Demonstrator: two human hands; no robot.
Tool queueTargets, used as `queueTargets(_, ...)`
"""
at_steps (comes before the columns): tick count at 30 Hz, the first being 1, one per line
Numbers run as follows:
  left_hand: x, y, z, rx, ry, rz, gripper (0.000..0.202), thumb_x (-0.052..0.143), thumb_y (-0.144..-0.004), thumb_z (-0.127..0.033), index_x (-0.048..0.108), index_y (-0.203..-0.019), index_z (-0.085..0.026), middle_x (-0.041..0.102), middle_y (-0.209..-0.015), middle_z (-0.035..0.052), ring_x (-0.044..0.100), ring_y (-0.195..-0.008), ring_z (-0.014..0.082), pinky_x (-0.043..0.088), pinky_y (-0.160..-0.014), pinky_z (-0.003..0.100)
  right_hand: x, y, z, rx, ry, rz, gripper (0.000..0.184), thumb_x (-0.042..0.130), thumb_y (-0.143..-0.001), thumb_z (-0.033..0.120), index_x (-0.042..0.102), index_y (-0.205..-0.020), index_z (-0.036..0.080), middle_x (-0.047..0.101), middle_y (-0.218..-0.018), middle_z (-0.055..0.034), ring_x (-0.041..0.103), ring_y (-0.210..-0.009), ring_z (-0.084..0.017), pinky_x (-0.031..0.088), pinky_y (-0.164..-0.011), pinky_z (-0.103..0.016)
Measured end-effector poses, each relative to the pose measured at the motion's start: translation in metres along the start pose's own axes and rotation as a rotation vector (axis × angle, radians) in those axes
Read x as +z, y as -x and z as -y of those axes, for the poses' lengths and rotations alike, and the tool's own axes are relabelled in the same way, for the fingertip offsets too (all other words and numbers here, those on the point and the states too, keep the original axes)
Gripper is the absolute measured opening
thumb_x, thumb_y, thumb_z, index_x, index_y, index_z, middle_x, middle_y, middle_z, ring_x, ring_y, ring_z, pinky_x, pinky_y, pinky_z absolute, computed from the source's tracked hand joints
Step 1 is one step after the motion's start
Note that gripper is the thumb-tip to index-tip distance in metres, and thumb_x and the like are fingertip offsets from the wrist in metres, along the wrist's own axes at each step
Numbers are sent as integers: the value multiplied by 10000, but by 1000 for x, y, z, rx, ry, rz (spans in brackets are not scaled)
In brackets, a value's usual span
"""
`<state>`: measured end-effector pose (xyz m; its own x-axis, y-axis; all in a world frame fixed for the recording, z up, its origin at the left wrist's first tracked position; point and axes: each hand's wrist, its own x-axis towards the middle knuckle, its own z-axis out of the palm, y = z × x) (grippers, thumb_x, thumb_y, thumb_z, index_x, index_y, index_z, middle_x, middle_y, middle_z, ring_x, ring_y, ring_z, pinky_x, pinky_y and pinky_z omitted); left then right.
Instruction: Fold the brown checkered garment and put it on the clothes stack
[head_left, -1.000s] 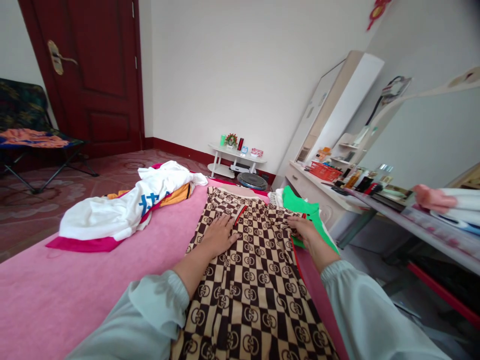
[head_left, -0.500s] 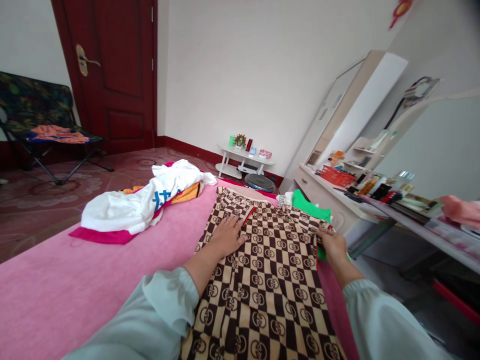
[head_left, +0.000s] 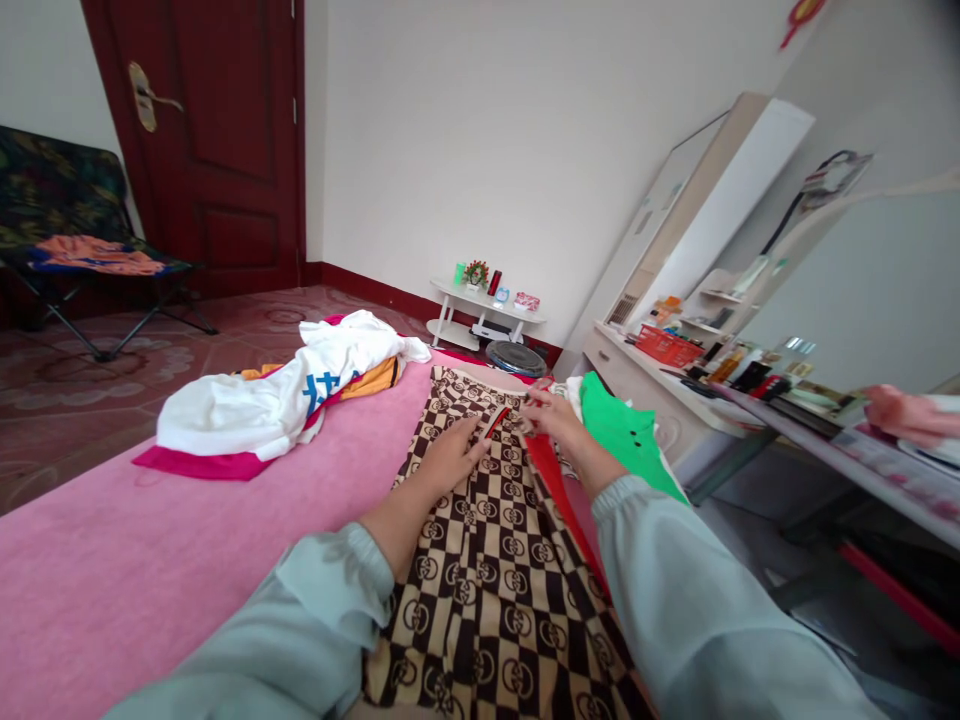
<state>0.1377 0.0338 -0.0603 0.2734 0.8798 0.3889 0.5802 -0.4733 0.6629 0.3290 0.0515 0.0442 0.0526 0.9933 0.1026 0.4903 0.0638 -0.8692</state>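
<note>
Nearest me, my left sleeve and right sleeve run off the bottom of the view, and between them the checked garment, brown and beige, lies lengthwise on the pink bedspread. Its lower end is cut off there too, and my right sleeve hides part of its right side.

Further up, my left hand rests palm down on the garment's left half, fingers loosely spread and gripping nothing, beside a short striped trim. My right hand is pinched on the cloth near the top, to the right of that trim; the fingertips are small and I can't make out exactly which fold they hold. Below it, a strip of red shows along the garment's right side.

Left of the garment lies a crumpled white shirt, its blue lettering broken by folds, over an orange cloth mostly covered. To the right, my forearm overlaps a green garment. Beyond stands a low white stand.
</note>
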Motion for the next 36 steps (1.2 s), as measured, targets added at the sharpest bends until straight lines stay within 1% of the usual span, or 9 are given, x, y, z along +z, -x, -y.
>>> queueTargets(3, -2, -2, 2, -16, 131, -47, 556, 346, -923, -489, 375, -1394, -195, 483, -1375, 93, 476, -1231, 206, 362, -1041, 341, 22, 24, 4, 9, -81, 148, 501, 683, -674, 261, 603, -1162, 181, 693, -835, -25, 639, -746, -159, 513, -677, -270)
queueTargets(5, -3, -2, 2, -15, 160, -49, 540, 381, -916, -468, 382, -1391, -210, 516, -1344, 82, 497, -1207, 206, 371, -1033, 345, 18, 46, 1, -17, -75, 182, 476, 666, -700, 296, 604, -1153, 163, 698, -896, -51, 639, -829, -177, 506, -736, -292)
queueTargets(11, -4, -1, -1, 54, 89, -27, 481, 423, -908, -419, 462, -1350, -233, 535, -1324, 52, 488, -1196, 212, 356, -1034, 348, -35, 136, -26, -78, 337, 171, 262, 610, -717, 354, 656, -894, 167, 689, -895, -62, 610, -769, -186, 470, -711, -295)
queueTargets(15, -7, 1, -12, 101, -53, -36, 424, 425, -905, -447, 564, -1265, -271, 621, -1155, 55, 535, -1085, 220, 372, -986, 344, -65, 207, -32, 51, 637, 314, 202, 618, -731, 393, 638, -823, 214, 667, -736, -10, 596, -676, -182, 418, -614, -260)
queueTargets(19, -9, 2, -27, 92, -202, -27, 432, 417, -888, -514, 610, -1209, -299, 657, -949, 60, 579, -946, 234, 415, -881, 347, -77, 255, -37, 197, 662, 358, 201, 669, -665, 357, 643, -832, 249, 685, -737, -2, 623, -689, -207, 421, -611, -255)
queueTargets(22, -7, 2, -32, 46, -209, 69, 447, 410, -879, -542, 603, -1214, -318, 665, -879, 45, 606, -859, 224, 442, -801, 321, -76, 271, -44, 228, 559, 344, 419, 662, -646, 285, 614, -1062, 283, 710, -930, -21, 650, -842, -235, 458, -705, -259)
queueTargets(25, -4, 1, -30, 60, -179, 126, 446, 423, -874, -533, 578, -1243, -337, 645, -1010, 41, 604, -927, 216, 446, -811, 294, -71, 275, -45, 211, 501, 353, 549, 614, -701, 273, 518, -1241, 303, 668, -1121, -41, 635, -968, -238, 467, -800, -266)
queueTargets(31, 1, -6, -22, 77, -68, 189, 462, 400, -890, -493, 596, -1233, -255, 616, -1117, 58, 579, -1035, 223, 436, -904, 310, -59, 273, -28, 154, 420, 374, 314, 610, -723, 332, 690, -1025, 293, 697, -1058, -42, 632, -965, -273, 481, -833, -292)
queueTargets(36, -2, -16, -22, 47, 142, 124, 415, 451, -879, -395, 623, -1189, -181, 625, -1157, 57, 576, -1060, 202, 407, -973, 304, -48, 268, -8, 224, 150, 423, 266, 548, -812, 365, 704, -983, 234, 706, -942, -48, 639, -843, -239, 501, -759, -291)
